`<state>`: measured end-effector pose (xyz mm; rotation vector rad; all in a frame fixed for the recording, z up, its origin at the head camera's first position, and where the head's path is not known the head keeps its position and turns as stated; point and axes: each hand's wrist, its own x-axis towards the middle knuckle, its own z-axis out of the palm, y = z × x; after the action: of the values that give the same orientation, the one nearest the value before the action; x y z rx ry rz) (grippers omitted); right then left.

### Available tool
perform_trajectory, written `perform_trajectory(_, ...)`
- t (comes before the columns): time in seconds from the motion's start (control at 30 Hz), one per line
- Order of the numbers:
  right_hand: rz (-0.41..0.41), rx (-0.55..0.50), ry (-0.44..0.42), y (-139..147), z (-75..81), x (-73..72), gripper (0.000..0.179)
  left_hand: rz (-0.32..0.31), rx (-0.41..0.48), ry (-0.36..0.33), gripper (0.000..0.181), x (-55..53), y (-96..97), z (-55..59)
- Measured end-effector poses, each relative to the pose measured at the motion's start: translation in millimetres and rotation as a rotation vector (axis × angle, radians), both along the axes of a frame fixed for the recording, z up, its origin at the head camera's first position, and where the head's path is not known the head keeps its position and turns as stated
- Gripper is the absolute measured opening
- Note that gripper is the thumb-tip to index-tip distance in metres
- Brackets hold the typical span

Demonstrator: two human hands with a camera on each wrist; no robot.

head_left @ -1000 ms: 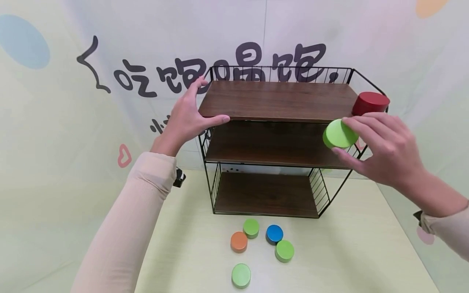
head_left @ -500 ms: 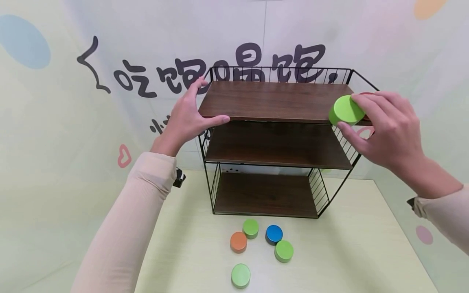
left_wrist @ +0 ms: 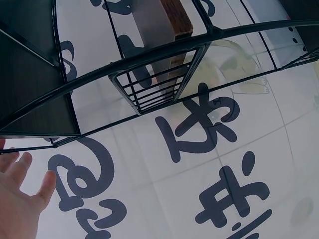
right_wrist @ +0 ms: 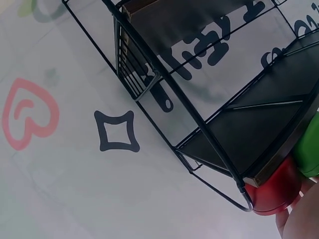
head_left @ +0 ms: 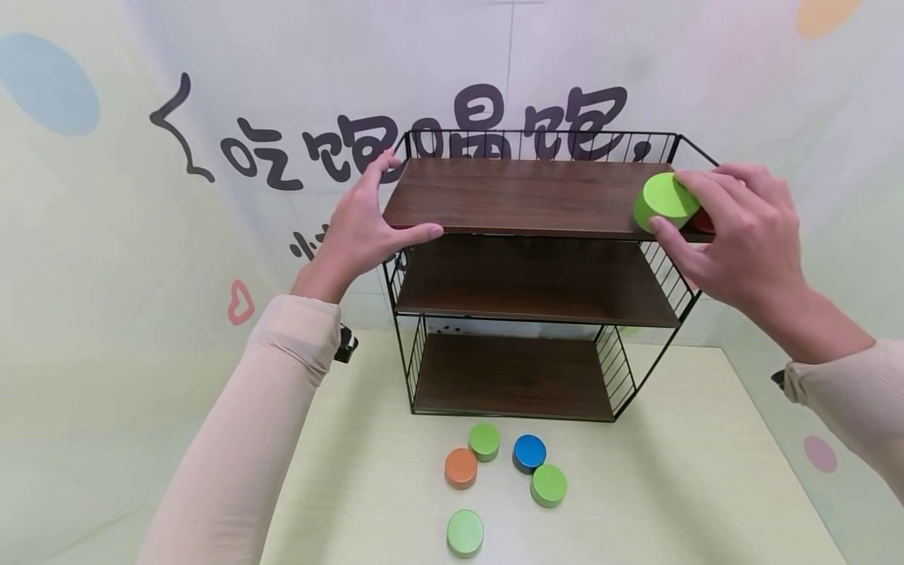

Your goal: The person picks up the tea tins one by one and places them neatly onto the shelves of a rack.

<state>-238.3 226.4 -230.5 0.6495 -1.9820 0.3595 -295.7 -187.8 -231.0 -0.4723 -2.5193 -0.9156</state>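
In the head view my right hand (head_left: 749, 227) holds a bright green round, flat cylinder (head_left: 666, 200) between thumb and fingers, at the front right edge of the top shelf (head_left: 537, 192). A dark red cylinder (head_left: 703, 221) sits just beside it at the shelf's right end, mostly hidden behind the hand. From the right wrist, the red cylinder (right_wrist: 274, 189) and the green one (right_wrist: 310, 149) show past the board's edge. My left hand (head_left: 360, 224) rests at the left corner of the top shelf, fingers spread along the side, thumb lying at the front edge.
The black wire rack (head_left: 537, 315) has three brown boards. On the pale table (head_left: 678, 463) before it lie an orange cylinder (head_left: 461, 468), a blue one (head_left: 530, 453) and several green cylinders (head_left: 465, 534). A printed curtain (head_left: 233, 377) hangs behind.
My right hand has raised the green cylinder from in front of the middle shelf to the top shelf's front edge, close to the red one. The left hand keeps its place.
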Motion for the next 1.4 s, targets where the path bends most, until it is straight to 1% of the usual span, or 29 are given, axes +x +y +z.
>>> perform_trajectory(0.17,0.003,-0.01,-0.02,2,-1.1,-3.5,0.053,0.001,0.0,0.003,0.119,-0.6,0.1,-0.8)
perform_trajectory(0.5,-0.019,0.038,-0.091,5,-1.5,-7.2,0.048,-0.001,0.004,0.003,0.118,-1.3,-0.6,-3.3)
perform_trajectory(0.83,-0.015,0.047,-0.102,4,-2.0,-9.0,0.047,0.006,0.002,-0.008,0.119,-0.1,-2.2,-4.4)
perform_trajectory(0.93,-0.014,0.034,-0.101,3,-0.4,-7.7,0.048,0.011,0.001,-0.006,0.119,-0.5,-2.8,-5.1)
perform_trajectory(1.03,-0.024,-0.027,-0.055,0,0.8,-3.2,0.053,0.009,-0.001,-0.005,0.118,-1.3,-2.5,-5.3)
perform_trajectory(1.17,-0.009,-0.154,0.07,-8,-0.1,6.5,0.056,0.001,-0.001,-0.004,0.116,-1.6,-1.4,-4.4)
perform_trajectory(1.23,0.015,-0.204,0.128,-13,-1.2,12.4,0.054,-0.001,0.001,-0.003,0.116,-1.6,-0.9,-3.5)
perform_trajectory(1.3,0.031,-0.23,0.161,-17,-2.6,18.8,0.054,0.001,0.001,0.005,0.116,-1.7,-0.7,-2.8)
perform_trajectory(1.4,0.044,-0.254,0.174,-21,-6.2,28.4,0.053,0.002,-0.001,0.01,0.117,-2.0,-0.3,-1.9)
